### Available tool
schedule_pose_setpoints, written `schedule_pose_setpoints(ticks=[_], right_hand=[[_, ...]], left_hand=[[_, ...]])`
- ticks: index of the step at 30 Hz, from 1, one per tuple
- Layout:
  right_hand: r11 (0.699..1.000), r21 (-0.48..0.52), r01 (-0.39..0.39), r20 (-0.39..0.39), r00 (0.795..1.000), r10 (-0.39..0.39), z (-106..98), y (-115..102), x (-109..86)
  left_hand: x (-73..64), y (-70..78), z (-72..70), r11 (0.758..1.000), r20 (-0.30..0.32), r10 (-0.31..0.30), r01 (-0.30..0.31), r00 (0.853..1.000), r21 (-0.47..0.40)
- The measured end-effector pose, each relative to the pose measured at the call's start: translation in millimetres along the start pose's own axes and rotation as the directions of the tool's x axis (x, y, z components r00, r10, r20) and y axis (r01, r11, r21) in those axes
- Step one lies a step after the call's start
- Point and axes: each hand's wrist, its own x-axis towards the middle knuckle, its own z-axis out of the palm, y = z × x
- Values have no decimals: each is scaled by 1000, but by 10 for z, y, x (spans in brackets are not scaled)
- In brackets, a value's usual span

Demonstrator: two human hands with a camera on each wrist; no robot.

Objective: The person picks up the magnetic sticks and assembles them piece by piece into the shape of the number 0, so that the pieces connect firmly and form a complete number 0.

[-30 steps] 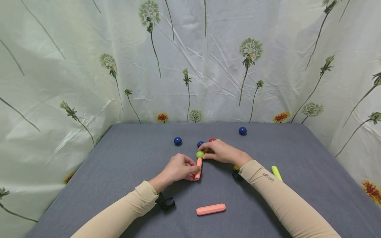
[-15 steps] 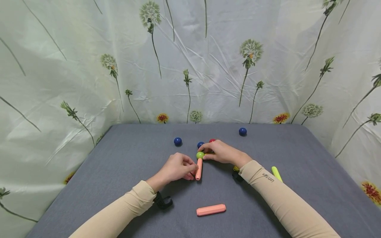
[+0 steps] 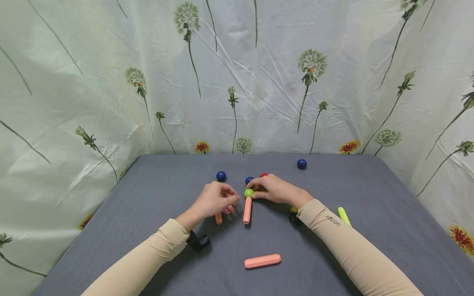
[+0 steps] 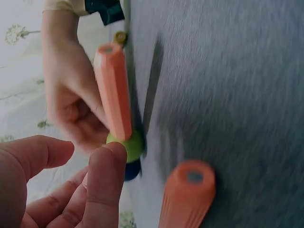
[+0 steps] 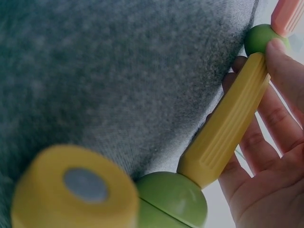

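My right hand [image 3: 275, 190] pinches a green ball [image 3: 249, 193] between thumb and fingers. A pink faceted rod [image 3: 247, 210] meets this ball and points toward me. In the right wrist view a yellow rod [image 5: 225, 123] runs from the pinched ball to a second green ball [image 5: 175, 195], beside another yellow rod [image 5: 42, 199] with a grey disc in its end. My left hand [image 3: 214, 201] is just left of the pink rod, fingers loosely bent and holding nothing. Partly hidden beneath it lies an orange rod [image 3: 218, 219].
A loose pink rod [image 3: 262, 261] lies nearer me, and a lime-yellow rod [image 3: 343, 215] lies beyond my right sleeve. Blue balls [image 3: 221, 176] [image 3: 301, 164] sit farther back. Another blue ball [image 3: 249, 180] and a red ball [image 3: 264, 174] show behind my right hand. A patterned curtain [image 3: 237, 74] backs the table.
My left hand has let go of the pink rod and moved left and away from me, uncovering the rod and part of the orange one. The right hand stays on the green ball.
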Motion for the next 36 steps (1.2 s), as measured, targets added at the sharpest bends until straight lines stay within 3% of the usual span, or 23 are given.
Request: schedule_pose_setpoints(ticks=[14, 17, 22, 26, 36], right_hand=[[1000, -7, -6, 13, 1000, 6, 0, 23, 14], [1000, -8, -5, 12, 1000, 5, -2, 23, 13], [1000, -7, -10, 8, 1000, 10, 2, 30, 5], [1000, -4, -17, 7, 1000, 17, 7, 37, -4], [999, 15, -32, 14, 999, 32, -3, 7, -4]], left_hand=[[210, -158, -355, 987, -146, 73, -51, 987, 149], [272, -202, -459, 987, -170, 64, -37, 983, 157], [391, -278, -613, 994, -194, 21, 0, 981, 106], [492, -374, -656, 999, -193, 3, 7, 981, 52], [728, -569, -672, 985, -120, -142, 129, 982, -113]])
